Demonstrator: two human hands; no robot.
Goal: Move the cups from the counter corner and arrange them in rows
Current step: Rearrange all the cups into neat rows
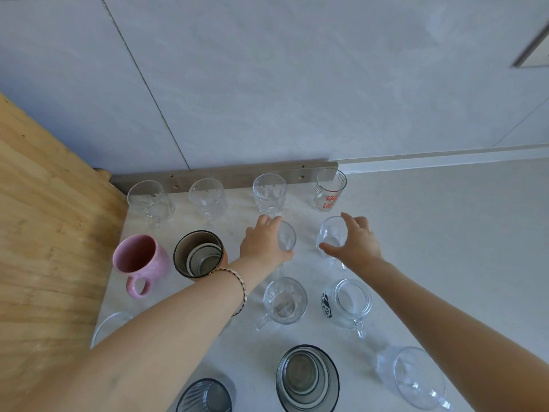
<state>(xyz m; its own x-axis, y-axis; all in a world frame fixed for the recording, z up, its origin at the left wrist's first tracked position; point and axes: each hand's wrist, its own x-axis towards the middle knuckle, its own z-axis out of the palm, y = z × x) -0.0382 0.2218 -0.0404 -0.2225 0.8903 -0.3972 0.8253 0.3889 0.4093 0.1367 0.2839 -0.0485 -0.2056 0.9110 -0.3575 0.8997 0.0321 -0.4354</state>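
Observation:
Several cups stand in rows on the pale counter (430,233). My left hand (261,242) wraps around a small clear glass (287,237) in the second row. My right hand (355,242) grips another clear glass (331,234) beside it. Along the wall stand three clear glass mugs (269,193) and a glass with red print (329,190). To the left sit a pink mug (139,261) and a dark striped cup (197,252). Nearer me are two clear handled mugs (285,300), one of them (350,301) bearing a black pattern.
A wooden board (44,233) borders the counter on the left. A grey strip (225,173) runs along the wall base. Close to me stand two dark striped cups (307,379), a tilted clear mug (416,379) and a glass (110,325) partly hidden by my left arm.

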